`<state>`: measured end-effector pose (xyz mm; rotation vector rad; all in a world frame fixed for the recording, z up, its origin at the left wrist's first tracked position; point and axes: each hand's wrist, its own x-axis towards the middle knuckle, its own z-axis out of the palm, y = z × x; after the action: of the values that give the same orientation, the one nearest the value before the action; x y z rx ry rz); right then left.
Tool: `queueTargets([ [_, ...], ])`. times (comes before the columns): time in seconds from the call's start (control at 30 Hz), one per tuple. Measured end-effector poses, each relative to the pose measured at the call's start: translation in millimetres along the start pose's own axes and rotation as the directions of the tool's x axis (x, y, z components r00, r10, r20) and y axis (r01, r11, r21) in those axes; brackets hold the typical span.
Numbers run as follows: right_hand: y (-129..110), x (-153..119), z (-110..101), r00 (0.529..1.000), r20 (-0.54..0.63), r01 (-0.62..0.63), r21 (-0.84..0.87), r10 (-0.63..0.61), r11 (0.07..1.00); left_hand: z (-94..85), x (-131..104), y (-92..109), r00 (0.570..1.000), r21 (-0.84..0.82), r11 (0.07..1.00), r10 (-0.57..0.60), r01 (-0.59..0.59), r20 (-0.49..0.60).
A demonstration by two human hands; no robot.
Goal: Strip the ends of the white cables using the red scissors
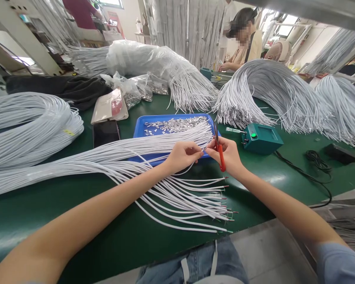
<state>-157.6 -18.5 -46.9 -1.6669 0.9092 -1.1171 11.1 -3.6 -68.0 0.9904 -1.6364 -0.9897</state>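
My left hand [184, 155] pinches one white cable close to its end, over the front rim of a blue tray [140, 125]. Close against it, my right hand [228, 153] has thumb and fingertips at that same cable end. A pair of scissors [221, 156] with red handles is held in the right hand, blades pointing up and away. Small metal connectors [177, 125] lie heaped in the tray. White cables [130, 144] run from the left across the tray. Another group of loose cables [192, 197] fans out below my hands, with bare coloured wire ends at the right.
A green box [262, 139] with a lit button and a cord stands at right. Big cable bundles [192, 85] line the back. On the left are a coiled bundle [32, 126], a phone [105, 134] and bagged connectors [133, 92]. A co-worker [245, 43] sits opposite.
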Motion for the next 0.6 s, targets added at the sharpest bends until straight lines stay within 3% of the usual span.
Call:
queueTargets([
  [0.17,0.0,-2.7,3.4,1.000,0.009,0.005,0.038,-0.005,0.999,-1.1,1.9,-1.8,0.999,0.035,0.999,-0.008,0.009,-0.052],
  [0.33,16.1,15.6,-11.3,0.985,-0.169,0.018,-0.055,-0.027,0.998,-0.3,0.5,-2.8,1.000,0.059,0.998,-0.002,0.003,-0.010],
  [0.5,36.5,36.5,-31.8,0.972,-0.221,0.004,-0.307,-0.076,0.952,0.2,-1.9,-5.1,0.996,0.165,0.984,0.055,-0.066,0.072],
  [0.6,41.2,41.0,-37.1,0.963,-0.249,-0.022,-0.463,-0.106,0.886,-0.6,-3.8,-7.2,0.975,0.273,0.941,0.161,-0.199,0.153],
])
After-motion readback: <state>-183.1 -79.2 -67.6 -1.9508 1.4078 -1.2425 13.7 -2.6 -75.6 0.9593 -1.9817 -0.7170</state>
